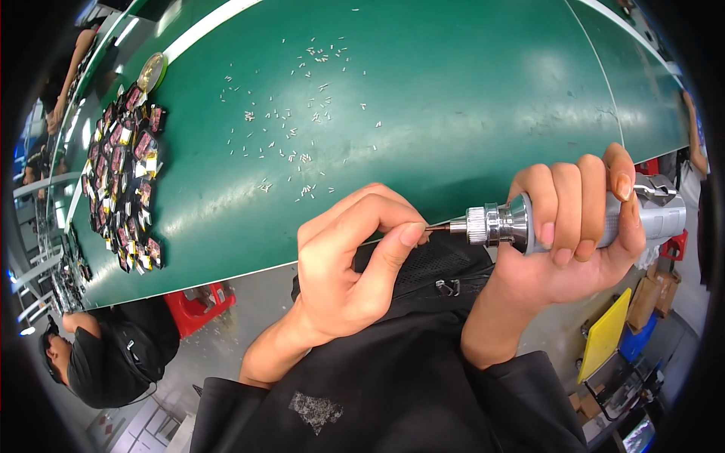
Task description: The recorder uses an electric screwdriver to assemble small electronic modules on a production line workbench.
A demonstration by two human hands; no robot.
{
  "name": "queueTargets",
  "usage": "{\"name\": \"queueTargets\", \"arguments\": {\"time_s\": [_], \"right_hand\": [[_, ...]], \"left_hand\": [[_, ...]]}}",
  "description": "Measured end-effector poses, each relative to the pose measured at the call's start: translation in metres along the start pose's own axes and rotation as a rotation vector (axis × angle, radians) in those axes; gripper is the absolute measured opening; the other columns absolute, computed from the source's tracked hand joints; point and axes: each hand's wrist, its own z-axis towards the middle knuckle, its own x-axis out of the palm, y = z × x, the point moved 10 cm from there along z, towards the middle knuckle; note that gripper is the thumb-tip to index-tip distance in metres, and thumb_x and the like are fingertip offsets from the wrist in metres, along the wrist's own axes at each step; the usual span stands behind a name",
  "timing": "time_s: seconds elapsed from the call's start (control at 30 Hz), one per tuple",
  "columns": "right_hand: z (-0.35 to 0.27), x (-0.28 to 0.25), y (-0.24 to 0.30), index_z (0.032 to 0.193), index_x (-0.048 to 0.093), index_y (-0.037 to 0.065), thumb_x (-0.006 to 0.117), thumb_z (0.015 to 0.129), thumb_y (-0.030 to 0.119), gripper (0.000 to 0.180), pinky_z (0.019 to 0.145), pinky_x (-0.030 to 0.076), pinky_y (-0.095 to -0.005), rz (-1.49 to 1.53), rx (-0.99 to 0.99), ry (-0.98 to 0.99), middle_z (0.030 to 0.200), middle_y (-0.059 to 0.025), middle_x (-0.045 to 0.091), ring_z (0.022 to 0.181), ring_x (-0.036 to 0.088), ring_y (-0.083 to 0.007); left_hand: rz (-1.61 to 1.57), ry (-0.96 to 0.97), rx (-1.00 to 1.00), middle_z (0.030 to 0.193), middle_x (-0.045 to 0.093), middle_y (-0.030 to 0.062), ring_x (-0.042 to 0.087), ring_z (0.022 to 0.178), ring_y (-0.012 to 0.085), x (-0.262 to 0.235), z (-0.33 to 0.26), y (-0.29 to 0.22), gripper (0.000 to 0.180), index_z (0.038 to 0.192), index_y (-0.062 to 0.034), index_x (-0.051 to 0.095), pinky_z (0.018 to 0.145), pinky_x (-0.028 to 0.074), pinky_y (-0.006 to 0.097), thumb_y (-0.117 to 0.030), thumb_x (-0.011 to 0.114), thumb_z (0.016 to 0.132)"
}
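My right hand (574, 215) is wrapped around the grey body of an electric screwdriver (541, 219), held level with its shiny metal collar toward the left. A thin, copper-brown bit (442, 227) sticks out of the collar. Thumb and forefinger of my left hand (351, 260) pinch together at the bit's tip; whether a small part sits between them is hidden. Both hands are raised at the near edge of a green table (453, 113). Beyond them, many tiny silvery pins or screws (293, 132) lie scattered on it.
At the table's left lies a pile of small black parts with yellow and white bits (121, 177). Behind it is a round, green-rimmed dish (152, 72). A person in black (113, 351) sits at left by a red stool (200, 308). A yellow board (604, 336) stands right.
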Motion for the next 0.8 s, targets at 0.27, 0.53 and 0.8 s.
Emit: {"name": "queueTargets", "arguments": {"time_s": [0.27,0.53,0.8], "right_hand": [[-0.001,-0.017,0.012,0.092,0.048,0.005,0.052,0.088,0.012,0.010,0.049,0.036,-0.0250,0.019,-0.037,-0.062,0.050,0.0040,0.039,0.040,0.037,-0.0075],[0.024,-0.032,0.024,0.091,0.048,0.004,0.049,0.090,0.013,0.010,0.049,0.036,-0.0260,0.114,-0.073,-0.023,0.050,0.0030,0.037,0.041,0.037,-0.0074],[0.015,-0.095,0.030,0.088,0.044,0.009,0.045,0.090,0.019,0.011,0.047,0.036,-0.0307,0.025,-0.092,-0.286,0.049,0.0013,0.034,0.039,0.033,-0.0116]], "left_hand": [[-0.013,0.029,-0.137,0.071,0.060,0.0113,0.058,0.061,0.0173,0.022,0.005,0.012,0.006,0.079,0.0053,0.058,0.055,0.046,0.026,0.009,0.059,0.083],[0.142,0.096,0.031,0.080,0.063,0.0134,0.053,0.058,0.0123,0.018,0.044,-0.004,0.030,0.096,0.0099,0.063,0.053,0.042,0.024,-0.014,0.045,0.098],[0.618,0.320,0.034,0.072,0.063,0.0140,0.061,0.058,0.0276,0.013,0.109,-0.004,0.013,0.078,0.0024,0.060,0.054,0.047,0.035,-0.006,0.059,0.088]]}}
